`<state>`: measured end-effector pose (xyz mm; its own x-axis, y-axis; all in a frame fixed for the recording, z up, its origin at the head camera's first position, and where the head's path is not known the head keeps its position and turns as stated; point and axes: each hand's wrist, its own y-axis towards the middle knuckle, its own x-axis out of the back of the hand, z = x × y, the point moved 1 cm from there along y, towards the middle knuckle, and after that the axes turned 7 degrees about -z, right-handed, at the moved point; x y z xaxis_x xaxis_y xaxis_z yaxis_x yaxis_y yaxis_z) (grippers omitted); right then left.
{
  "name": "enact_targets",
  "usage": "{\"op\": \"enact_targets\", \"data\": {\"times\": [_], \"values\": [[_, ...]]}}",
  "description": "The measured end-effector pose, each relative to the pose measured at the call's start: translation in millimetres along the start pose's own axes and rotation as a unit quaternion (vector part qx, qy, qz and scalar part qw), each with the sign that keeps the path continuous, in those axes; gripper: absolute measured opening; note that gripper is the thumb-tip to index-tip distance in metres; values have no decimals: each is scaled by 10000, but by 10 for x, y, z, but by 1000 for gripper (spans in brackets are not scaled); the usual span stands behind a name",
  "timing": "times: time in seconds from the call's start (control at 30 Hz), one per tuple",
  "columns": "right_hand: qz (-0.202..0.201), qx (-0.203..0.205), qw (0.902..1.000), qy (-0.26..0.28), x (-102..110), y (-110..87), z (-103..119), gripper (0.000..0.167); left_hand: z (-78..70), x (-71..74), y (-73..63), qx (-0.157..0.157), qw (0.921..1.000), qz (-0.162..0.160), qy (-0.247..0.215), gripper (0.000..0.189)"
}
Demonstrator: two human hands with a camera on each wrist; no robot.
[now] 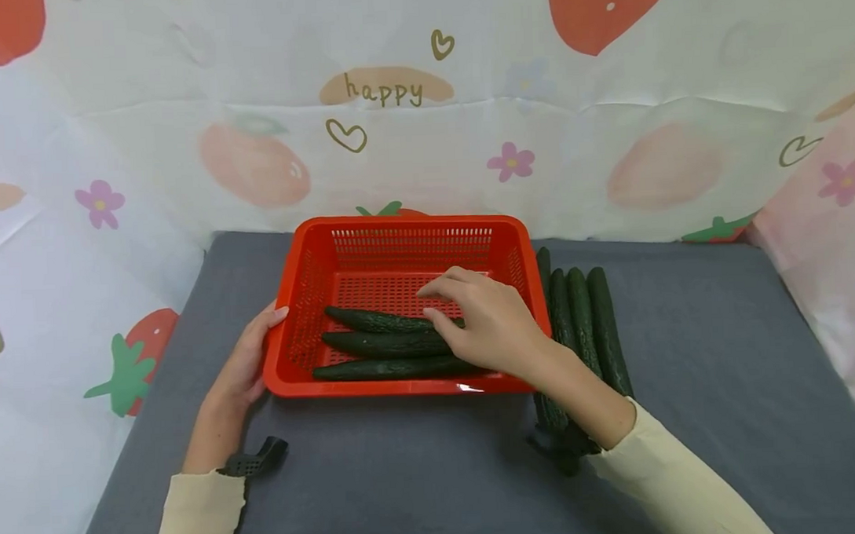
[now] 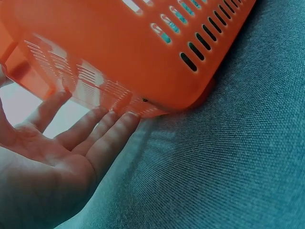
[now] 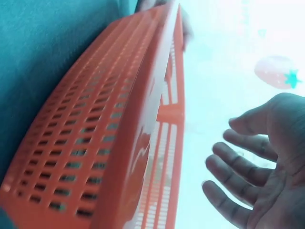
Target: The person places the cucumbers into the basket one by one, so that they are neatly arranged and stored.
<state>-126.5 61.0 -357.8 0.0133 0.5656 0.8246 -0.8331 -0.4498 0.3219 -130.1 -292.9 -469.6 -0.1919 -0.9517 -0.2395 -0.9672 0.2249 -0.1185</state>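
Note:
A red plastic basket (image 1: 403, 386) holds three dark green cucumbers lying side by side, among them the middle cucumber (image 1: 384, 345). My left hand (image 1: 250, 352) holds the basket's left side, thumb over the rim and fingers against the outer wall, as the left wrist view shows. Above the basket's right half hovers my right hand (image 1: 489, 316), its fingers loosely bent. Nothing lies between those fingers in the right wrist view, where the hand (image 3: 257, 171) is apart from the rim. It covers the right ends of the cucumbers in the head view.
Several more cucumbers (image 1: 606, 323) lie lengthwise on the grey tabletop (image 1: 721, 382), just right of the basket; my right forearm partly hides them. Behind the table hangs a white cloth (image 1: 409, 157) printed with strawberries, flowers and hearts.

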Motion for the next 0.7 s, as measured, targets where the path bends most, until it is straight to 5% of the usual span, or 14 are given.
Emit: {"op": "enact_targets", "data": {"times": [0.7], "values": [[-265,-813,9960,246,292,-374,-512,36,8,-38,13,23,10000,46,-66,40]]}}
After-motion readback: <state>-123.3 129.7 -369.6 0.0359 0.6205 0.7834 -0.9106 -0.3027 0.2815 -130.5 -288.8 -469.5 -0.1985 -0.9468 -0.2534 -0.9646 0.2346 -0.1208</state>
